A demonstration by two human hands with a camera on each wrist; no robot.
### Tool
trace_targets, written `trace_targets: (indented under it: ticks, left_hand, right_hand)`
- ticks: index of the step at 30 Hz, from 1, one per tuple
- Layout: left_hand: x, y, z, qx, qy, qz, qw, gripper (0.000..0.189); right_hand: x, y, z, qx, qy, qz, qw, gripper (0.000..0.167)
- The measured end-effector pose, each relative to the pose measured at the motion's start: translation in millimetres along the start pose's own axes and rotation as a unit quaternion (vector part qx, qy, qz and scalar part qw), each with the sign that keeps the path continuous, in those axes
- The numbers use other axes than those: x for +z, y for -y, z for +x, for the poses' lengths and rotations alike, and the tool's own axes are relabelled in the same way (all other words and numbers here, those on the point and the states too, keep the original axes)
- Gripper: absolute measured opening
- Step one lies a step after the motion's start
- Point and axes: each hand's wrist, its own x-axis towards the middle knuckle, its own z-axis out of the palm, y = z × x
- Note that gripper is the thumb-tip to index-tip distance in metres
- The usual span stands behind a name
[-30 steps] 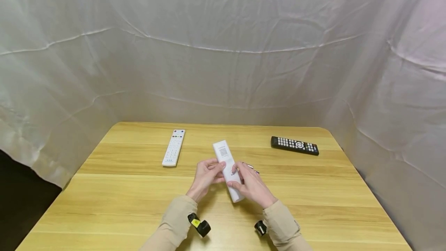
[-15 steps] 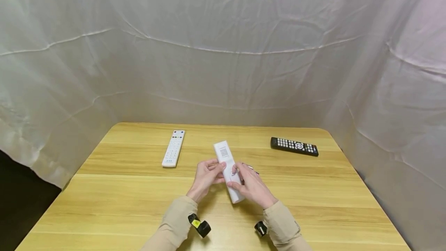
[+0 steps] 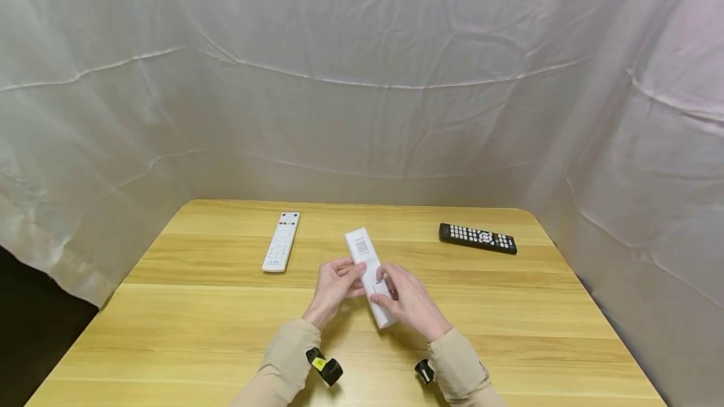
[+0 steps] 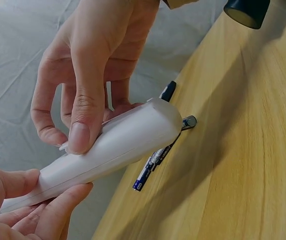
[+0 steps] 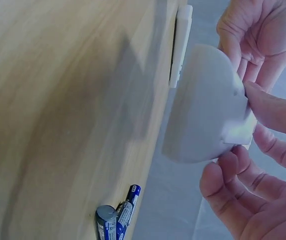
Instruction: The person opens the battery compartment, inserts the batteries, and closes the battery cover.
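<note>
A white remote control (image 3: 360, 244) is held back side up over the table, its QR label towards the far end. My left hand (image 3: 336, 281) grips it near the middle, thumb on top and fingers underneath. With thumb and fingers, my right hand (image 3: 410, 297) pinches the battery cover (image 5: 240, 132) on the remote's near half. In the left wrist view, that cover's edge stands slightly raised beside the right thumb (image 4: 80, 135). Several blue and silver batteries (image 4: 155, 165) lie on the table below; in the head view the right hand hides them.
Another white remote control (image 3: 281, 242) lies face up at the back left of the wooden table (image 3: 186, 313). A black remote control (image 3: 477, 237) lies at the back right. Grey cloth (image 3: 362, 112) hangs around the table.
My right hand has shifted very slightly, and the battery ends that showed beside it in the head view are now covered. My left hand and the remote stay almost still.
</note>
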Motion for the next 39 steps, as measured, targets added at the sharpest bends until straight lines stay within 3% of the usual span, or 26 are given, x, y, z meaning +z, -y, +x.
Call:
trace_targets:
  ticks: [9,22,39]
  left_hand:
    - [0.6,2.5,-1.5,0.002,-0.003,0.006,1.0,0.036]
    - [0.5,2.6,-4.3,0.002,-0.025,0.001,0.9997,0.038]
    - [-5.2,-0.3,-0.7,0.008,-0.052,0.0,0.9986,0.04]
  right_hand:
    - [0.5,2.1,-1.0,-0.018,-0.006,-0.036,0.9992,0.023]
    - [0.8,7.9,-5.8,-0.016,-0.029,-0.039,0.9987,0.023]
    - [-0.3,5.1,-1.8,-0.042,-0.093,0.017,0.9946,0.025]
